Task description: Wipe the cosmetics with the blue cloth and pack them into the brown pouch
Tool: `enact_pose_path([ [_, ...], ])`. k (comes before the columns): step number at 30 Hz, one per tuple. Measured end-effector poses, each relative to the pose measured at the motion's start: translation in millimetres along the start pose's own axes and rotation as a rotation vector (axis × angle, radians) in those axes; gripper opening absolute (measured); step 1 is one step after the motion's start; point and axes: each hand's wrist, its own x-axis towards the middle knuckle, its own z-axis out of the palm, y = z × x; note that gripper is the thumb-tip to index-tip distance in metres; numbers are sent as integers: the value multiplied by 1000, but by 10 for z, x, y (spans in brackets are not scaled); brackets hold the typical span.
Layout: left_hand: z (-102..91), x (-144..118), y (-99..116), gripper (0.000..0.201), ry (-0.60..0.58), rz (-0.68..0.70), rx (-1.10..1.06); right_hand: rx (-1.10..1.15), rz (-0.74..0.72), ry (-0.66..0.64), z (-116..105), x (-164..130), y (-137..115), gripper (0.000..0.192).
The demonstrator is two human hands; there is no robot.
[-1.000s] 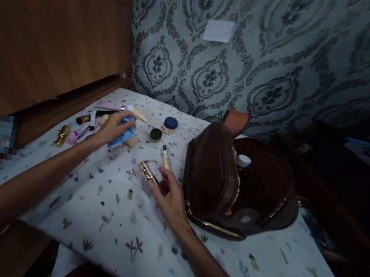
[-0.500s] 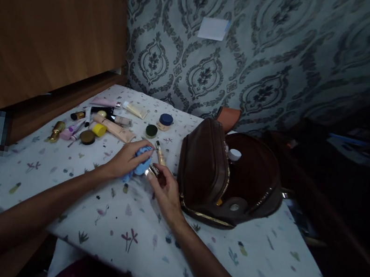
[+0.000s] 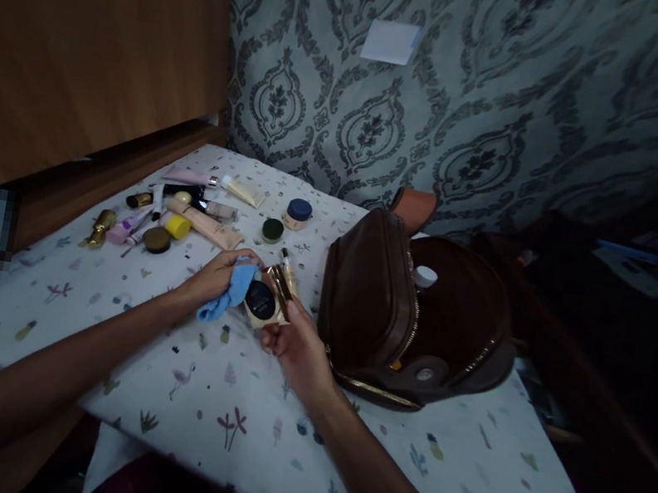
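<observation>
Head view: an open, smooth brown bag [image 3: 368, 295] with gold zips shows one round white lid [image 3: 424, 277] in its mouth. Left of it, above the tabletop [image 3: 180, 415], the right hand's [image 3: 304, 352] grip holds one shiny gold case [image 3: 267, 316] bearing one black disc; the left hand's [image 3: 211, 276] grip clutches one crumpled blue cloth [image 3: 229, 293] at the case's edge. Beyond sits one blue-lidded jar [image 3: 297, 214].

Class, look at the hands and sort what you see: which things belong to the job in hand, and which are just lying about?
In the job, judging by the grip:
- blue cloth, in the left hand
- gold-edged item with a black face, in the right hand

Apparently just lying about, untouched:
- brown bag
- blue-lidded jar
- peach tube
- yellow-sided pot
</observation>
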Motion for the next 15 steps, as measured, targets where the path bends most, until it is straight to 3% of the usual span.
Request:
enact_pose_path([
  [8,52,-38,47,37,57,-32,42,27,91,-62,0,2,-45,40],
  [15,109,-117,98,34,128,118,311,-75,76,-142,-26,8,-37,46],
])
